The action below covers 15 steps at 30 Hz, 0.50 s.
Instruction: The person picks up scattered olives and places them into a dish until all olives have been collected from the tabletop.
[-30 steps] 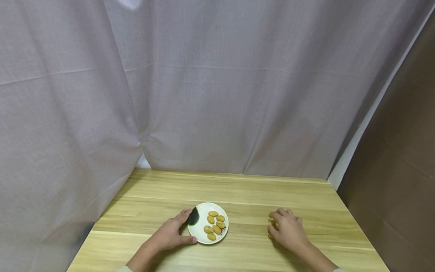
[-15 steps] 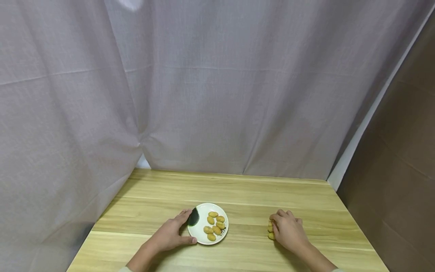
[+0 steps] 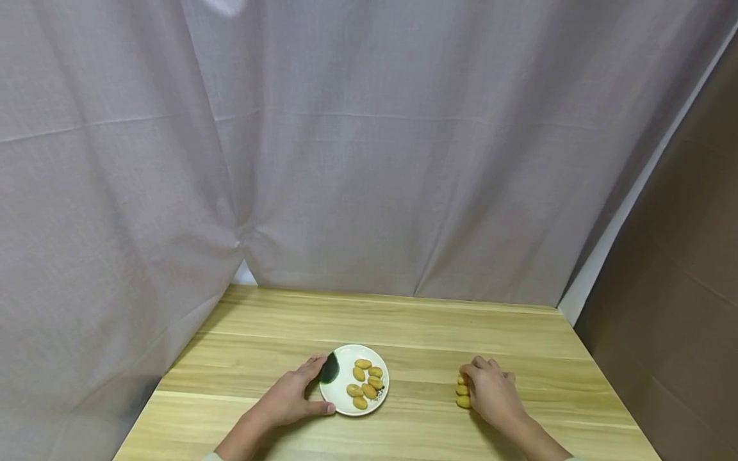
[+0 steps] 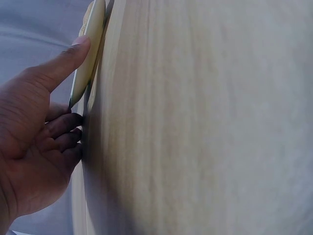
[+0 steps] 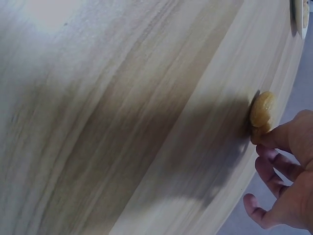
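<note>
Thumb and index finger of the right hand (image 3: 492, 392) together pinch the farthest of a short row of small yellow-brown ovals (image 3: 463, 402), toward the right edge of a pale wood-grain table (image 3: 415, 442). The left hand (image 3: 291, 396), thumb and fingers apart, grips the left rim of a round white plate (image 3: 341, 389) with a green-black patch (image 3: 329, 369), bearing several matching ovals (image 3: 369, 390).

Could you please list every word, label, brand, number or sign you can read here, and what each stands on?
No text can be read.
The plate bears small dark marks; they are too small to tell whether they are writing or decoration.
</note>
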Tool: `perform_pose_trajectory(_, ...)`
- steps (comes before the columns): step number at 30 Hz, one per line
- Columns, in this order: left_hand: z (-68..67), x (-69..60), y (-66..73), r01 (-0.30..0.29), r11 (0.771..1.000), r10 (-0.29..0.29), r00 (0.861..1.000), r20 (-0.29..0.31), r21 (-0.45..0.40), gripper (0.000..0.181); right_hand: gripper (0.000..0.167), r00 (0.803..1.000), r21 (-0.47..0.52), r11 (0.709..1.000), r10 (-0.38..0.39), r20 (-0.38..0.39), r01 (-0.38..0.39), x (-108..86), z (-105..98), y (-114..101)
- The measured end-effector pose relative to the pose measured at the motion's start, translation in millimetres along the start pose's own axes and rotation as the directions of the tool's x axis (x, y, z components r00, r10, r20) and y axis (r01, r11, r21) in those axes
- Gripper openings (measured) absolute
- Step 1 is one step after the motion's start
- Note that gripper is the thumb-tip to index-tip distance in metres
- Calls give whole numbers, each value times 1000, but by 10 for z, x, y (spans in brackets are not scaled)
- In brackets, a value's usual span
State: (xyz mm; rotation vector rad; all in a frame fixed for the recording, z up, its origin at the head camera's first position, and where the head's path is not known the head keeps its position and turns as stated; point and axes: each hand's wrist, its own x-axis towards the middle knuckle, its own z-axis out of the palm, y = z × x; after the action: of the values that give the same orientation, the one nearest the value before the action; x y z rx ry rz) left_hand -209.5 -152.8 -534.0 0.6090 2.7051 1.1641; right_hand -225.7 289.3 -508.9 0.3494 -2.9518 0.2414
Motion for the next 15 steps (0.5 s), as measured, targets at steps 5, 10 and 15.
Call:
perform_pose_trajectory(5, 8, 4, -12, 1, 1000, -1, 1000, -3, 9, 110, 13, 1000, -1, 1000, 2, -12, -2, -10, 12, 14)
perform_pose_trajectory(10, 14, 8, -30, 2, 1000, -2, 1000, -5, 11, 110, 15, 1000, -7, 1000, 4, -27, -4, -13, 23, 19)
perform_pose_trajectory(15, 17, 5, -38, 5, 1000, -5, 1000, -4, 11, 110, 18, 999, -7, 1000, 2, -36, -2, -10, 53, 22)
